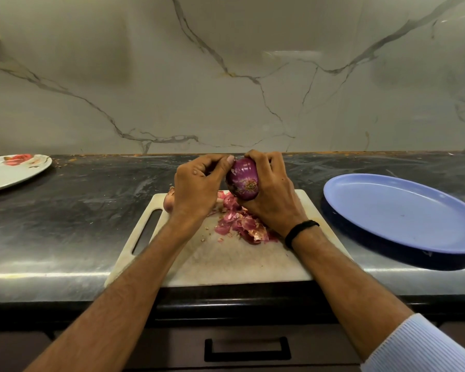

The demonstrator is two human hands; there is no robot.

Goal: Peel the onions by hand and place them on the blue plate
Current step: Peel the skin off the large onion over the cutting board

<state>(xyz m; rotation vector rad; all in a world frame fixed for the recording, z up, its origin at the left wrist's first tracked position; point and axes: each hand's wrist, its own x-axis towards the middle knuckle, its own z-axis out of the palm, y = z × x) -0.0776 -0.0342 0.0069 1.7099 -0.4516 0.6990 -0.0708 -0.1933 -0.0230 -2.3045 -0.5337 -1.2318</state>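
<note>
A purple onion [243, 181] is held above the white cutting board [226, 261], root end facing me. My right hand [271, 194] grips it from the right, fingers curled over its top. My left hand [196, 186] is beside it on the left, thumb tip pressed against the onion's upper left skin, fingers curled. A heap of pink peels [242, 224] lies on the board under the hands. A second, unpeeled onion [169, 201] peeks out behind my left hand. The blue plate [403, 213] sits on the counter to the right with nothing on it.
A white plate with a red flower print [14, 170] lies at the far left of the dark counter [78, 210]. A marble wall stands behind. Below the counter edge is a drawer with a black handle [247, 349].
</note>
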